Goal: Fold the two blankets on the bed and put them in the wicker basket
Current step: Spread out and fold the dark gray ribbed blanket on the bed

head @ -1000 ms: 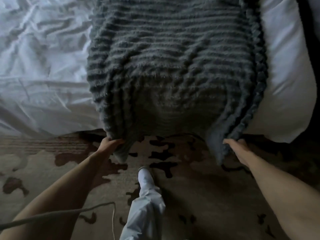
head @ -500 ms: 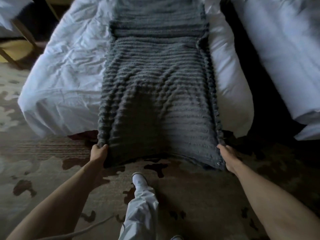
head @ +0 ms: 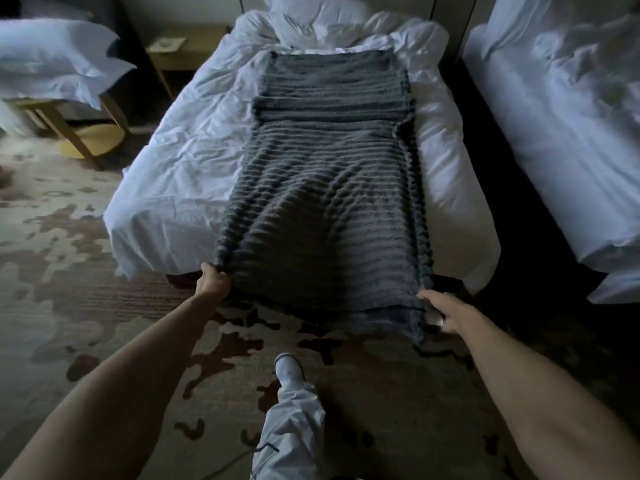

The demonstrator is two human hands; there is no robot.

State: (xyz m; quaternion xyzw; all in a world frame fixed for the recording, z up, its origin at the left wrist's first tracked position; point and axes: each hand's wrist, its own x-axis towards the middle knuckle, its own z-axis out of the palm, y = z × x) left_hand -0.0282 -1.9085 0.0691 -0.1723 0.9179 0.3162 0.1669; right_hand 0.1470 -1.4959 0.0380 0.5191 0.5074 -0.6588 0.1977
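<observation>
A grey ribbed blanket (head: 325, 188) lies lengthwise down the middle of the white bed (head: 180, 174), folded into a long strip, its near end hanging past the foot of the bed. My left hand (head: 212, 280) grips the near left corner. My right hand (head: 446, 311) pinches the near right corner, which droops lower. Across the strip, near its far end, a fold edge shows. No wicker basket is in view, and I cannot tell a second blanket apart.
A second white bed (head: 568, 140) stands to the right across a dark gap. At the left are a wooden table (head: 65, 126) with white pillows (head: 55, 60) on it and a nightstand (head: 183, 53). Patterned carpet (head: 69, 306) spreads around my foot (head: 289, 368).
I have stepped back and my view has risen, so the whole bed now shows. Both hands have pulled the blanket's near end out toward me, stretching it flatter.
</observation>
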